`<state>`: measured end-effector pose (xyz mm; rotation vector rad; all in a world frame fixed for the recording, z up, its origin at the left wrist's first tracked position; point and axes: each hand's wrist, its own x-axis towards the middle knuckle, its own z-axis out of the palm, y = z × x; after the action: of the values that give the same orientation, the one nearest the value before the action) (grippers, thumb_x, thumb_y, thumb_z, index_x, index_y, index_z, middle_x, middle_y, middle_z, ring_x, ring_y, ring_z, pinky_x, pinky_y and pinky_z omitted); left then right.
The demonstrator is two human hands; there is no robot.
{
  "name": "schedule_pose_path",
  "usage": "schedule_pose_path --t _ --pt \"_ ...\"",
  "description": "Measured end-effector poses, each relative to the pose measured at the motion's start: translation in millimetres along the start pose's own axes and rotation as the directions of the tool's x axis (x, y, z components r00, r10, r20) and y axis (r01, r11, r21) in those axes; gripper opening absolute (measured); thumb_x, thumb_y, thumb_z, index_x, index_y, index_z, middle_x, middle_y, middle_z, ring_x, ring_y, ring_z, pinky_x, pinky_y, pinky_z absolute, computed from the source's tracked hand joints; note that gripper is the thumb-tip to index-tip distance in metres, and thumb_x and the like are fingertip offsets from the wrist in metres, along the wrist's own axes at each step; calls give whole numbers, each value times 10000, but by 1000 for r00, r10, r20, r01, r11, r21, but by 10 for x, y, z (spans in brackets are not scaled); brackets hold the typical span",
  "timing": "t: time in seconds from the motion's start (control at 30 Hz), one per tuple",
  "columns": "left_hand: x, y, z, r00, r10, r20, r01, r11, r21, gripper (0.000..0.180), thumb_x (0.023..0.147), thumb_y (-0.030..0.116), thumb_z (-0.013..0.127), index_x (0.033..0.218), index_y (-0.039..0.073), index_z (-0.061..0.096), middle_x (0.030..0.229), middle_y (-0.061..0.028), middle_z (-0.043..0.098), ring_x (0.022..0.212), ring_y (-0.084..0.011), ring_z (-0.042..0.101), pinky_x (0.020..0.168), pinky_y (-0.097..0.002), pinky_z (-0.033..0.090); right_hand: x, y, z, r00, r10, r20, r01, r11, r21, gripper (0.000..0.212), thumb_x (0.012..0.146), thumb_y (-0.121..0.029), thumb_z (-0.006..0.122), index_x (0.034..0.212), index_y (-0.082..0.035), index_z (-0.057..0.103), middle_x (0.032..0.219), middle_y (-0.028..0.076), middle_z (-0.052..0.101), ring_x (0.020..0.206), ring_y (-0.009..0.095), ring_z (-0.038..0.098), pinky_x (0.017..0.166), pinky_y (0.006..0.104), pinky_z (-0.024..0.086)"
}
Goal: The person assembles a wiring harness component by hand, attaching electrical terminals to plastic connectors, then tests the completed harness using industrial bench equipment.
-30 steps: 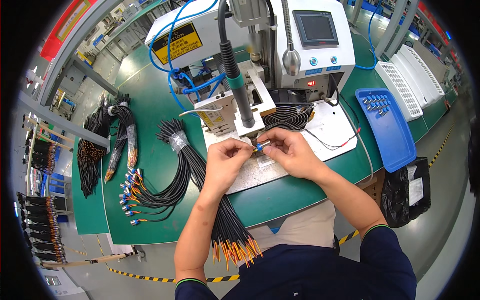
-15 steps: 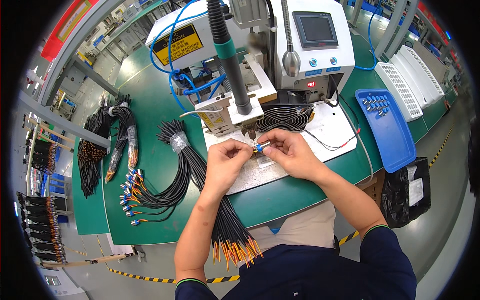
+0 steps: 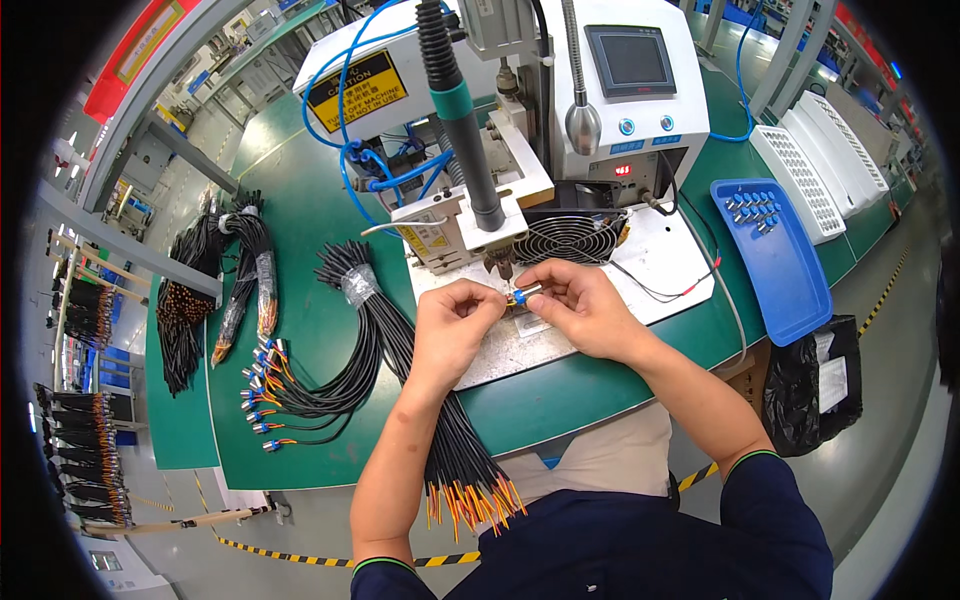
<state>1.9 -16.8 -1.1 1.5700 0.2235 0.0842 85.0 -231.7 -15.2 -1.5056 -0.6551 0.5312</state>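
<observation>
Just below the metal tip of a soldering machine, my two hands meet over its white base plate. My right hand pinches a small blue-and-silver round connector between thumb and fingers. Close against the connector's left side, my left hand is closed in a pinch on thin yellow and orange wires; the rest of that wire is hidden by the fingers. A thick bundle of black cables with bare orange and yellow ends passes beneath my left forearm and over the table's front edge.
Left on the green table lie cables with blue connectors attached and further black cable bundles. Right stands a blue tray with several loose connectors, beside white perforated trays. A round fan guard sits behind my right hand.
Both hands keep almost the same place and grip. A metal fitting high on the machine, smeared half a second ago, now shows sharply.
</observation>
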Motion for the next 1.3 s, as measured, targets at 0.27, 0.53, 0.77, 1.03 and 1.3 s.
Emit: schedule_pose_path --t 0.27,0.53,0.77,1.03,1.3 --pt "-61 40 -7 1000 18 13 -19 999 26 146 1008 99 799 1028 -44 814 863 10 749 750 -28 616 670 -210 477 -90 -99 40 1000 -13 -21 13 1000 27 266 1078 -28 685 1333 46 683 1161 53 743 989 90 689 884 270 580" --pt "-383 278 -95 986 -19 167 5 996 85 153 1008 118 807 1028 -34 818 902 -4 756 788 -46 624 733 -227 506 -440 -173 129 998 25 62 -42 953 299 309 1088 -63 690 1368 60 648 1098 97 756 928 144 733 829 288 592" --pt "-729 423 -148 970 15 244 -53 987 149 151 1013 89 781 1026 -57 817 932 -33 723 794 -63 614 705 -236 486 -593 -81 336 987 -2 161 -86 843 531 307 1102 -66 686 1377 59 634 1108 126 765 950 177 753 828 308 613" --pt "-956 401 -84 988 52 146 -89 961 261 138 949 74 779 986 -58 796 923 -59 696 739 -75 597 636 -260 466 -645 -91 510 985 -30 170 -52 888 457 289 1101 -31 664 1375 53 633 1106 100 755 973 154 738 896 304 610" --pt "-963 261 -49 991 91 95 -109 971 214 113 993 89 779 974 -22 793 819 16 680 770 -43 585 668 -227 443 -694 -122 584 995 -58 85 29 951 308 271 1089 13 644 1358 45 649 1150 77 719 996 123 710 919 295 597"
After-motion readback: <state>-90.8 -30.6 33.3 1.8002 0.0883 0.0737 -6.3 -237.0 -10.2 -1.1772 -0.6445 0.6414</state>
